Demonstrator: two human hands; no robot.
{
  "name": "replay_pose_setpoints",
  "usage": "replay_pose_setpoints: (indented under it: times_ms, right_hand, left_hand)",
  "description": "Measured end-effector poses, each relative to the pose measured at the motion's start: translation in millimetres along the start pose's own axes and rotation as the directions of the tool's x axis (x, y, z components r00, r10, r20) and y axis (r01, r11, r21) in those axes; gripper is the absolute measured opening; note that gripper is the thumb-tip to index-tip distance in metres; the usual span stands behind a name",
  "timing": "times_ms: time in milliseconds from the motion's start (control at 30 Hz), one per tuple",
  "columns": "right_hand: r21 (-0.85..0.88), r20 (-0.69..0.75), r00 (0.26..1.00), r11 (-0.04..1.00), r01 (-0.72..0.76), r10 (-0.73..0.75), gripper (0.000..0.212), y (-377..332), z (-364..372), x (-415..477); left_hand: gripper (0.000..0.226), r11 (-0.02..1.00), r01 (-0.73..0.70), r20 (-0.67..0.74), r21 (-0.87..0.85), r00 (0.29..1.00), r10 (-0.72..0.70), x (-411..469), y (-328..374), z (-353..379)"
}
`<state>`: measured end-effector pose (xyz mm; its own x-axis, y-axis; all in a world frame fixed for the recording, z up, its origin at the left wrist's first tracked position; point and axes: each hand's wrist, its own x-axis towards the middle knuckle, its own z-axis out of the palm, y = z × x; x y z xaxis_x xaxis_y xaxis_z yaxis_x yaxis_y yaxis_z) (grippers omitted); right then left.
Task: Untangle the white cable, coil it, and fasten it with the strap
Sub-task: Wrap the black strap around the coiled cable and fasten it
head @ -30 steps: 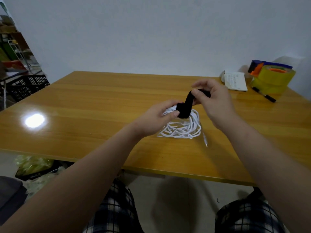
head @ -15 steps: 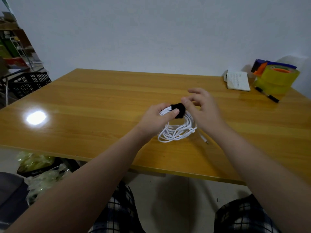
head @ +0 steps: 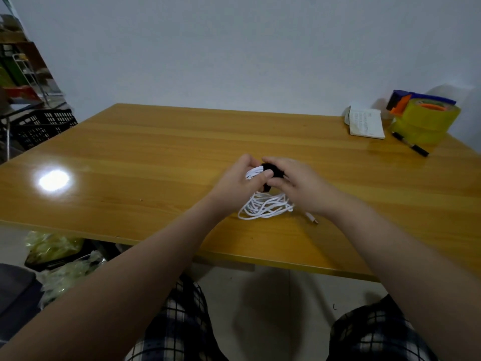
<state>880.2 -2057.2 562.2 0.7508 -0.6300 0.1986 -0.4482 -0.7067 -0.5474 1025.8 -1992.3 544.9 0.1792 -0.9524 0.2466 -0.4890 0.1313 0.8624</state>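
Head view is all I get from here, so ask me what you need.
— Where is the white cable?
— I see the white cable [head: 265,208] coiled in loose loops near the middle of the table [head: 156,152]. Its near loops lie on the wood and its far end is lifted into both hands. One plug [head: 312,218] trails out on the tabletop just beside the right wrist.
— And the strap?
— I make out the strap [head: 272,168] as a black band wrapped round the far part of the coil, between the two hands. I cannot tell whether its end is pressed down.
— The hands?
— My read is that the left hand [head: 240,178] has its fingers curled round the bundled loops, thumb laid across them against the strap. The right hand [head: 299,186] curls over the strap from the other side and pinches it. The two thumbs nearly touch.
— Anything else on the table?
— I see a yellow tape roll [head: 424,121], a black marker [head: 411,147] and a white booklet [head: 365,125] at the far right corner, well apart from the cable.
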Motion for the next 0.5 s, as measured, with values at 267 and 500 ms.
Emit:
replay_pose_setpoints:
  times_ms: [267,500]
  right_hand:
    - [0.609,0.153,0.985,0.778,-0.155,0.077,0.030,-6.3,-5.4,-12.0]
    - [0.493,-0.195,0.910,0.838,-0.232,0.366,0.069,-39.5,5.3,-1.5]
  left_hand:
    - [0.039,0.669,-0.400,0.118,0.626,0.897,0.426,8.7,3.4,-11.2]
    - [0.034,0.258,-0.628,0.329,0.734,0.661,0.674,7.2,0.3,-12.7]
